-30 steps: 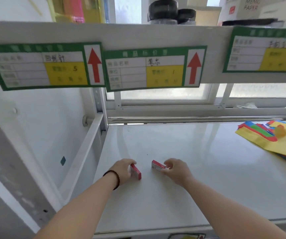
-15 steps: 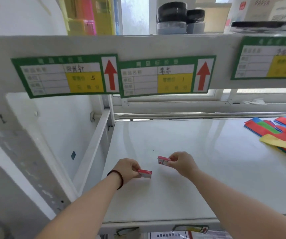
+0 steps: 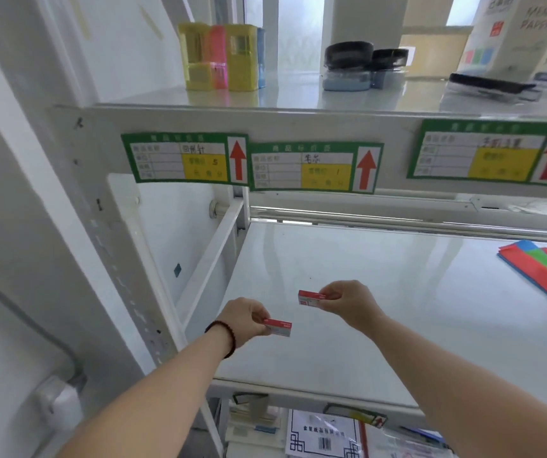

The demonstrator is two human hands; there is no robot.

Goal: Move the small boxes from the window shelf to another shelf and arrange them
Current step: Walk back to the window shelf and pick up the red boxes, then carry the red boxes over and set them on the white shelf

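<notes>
Two small red-and-white boxes held above the white window shelf, one in each hand.

Nearest, at 7 o'clock, the left hand [image 3: 245,320], a dark bead bracelet [image 3: 225,338] on its wrist, is closed in a pinch on the left box [image 3: 278,326], gripped by its left end, flat and slightly tilted. Just beyond, toward 12 o'clock from it, the right hand [image 3: 348,304] is pinched on the right box [image 3: 311,298] by its right end; the two boxes are near but apart, both clear of the window shelf [image 3: 397,309]. Coloured paper sheets [image 3: 542,269] are seen at 3 o'clock on the shelf. Green price labels [image 3: 315,166] with red arrows are fixed to the upper shelf edge at 12 o'clock. Farthest, yellow and pink plastic containers [image 3: 219,57] at 11 o'clock and black rolls [image 3: 351,61] at 1 o'clock are set on the upper shelf [image 3: 298,90].
</notes>
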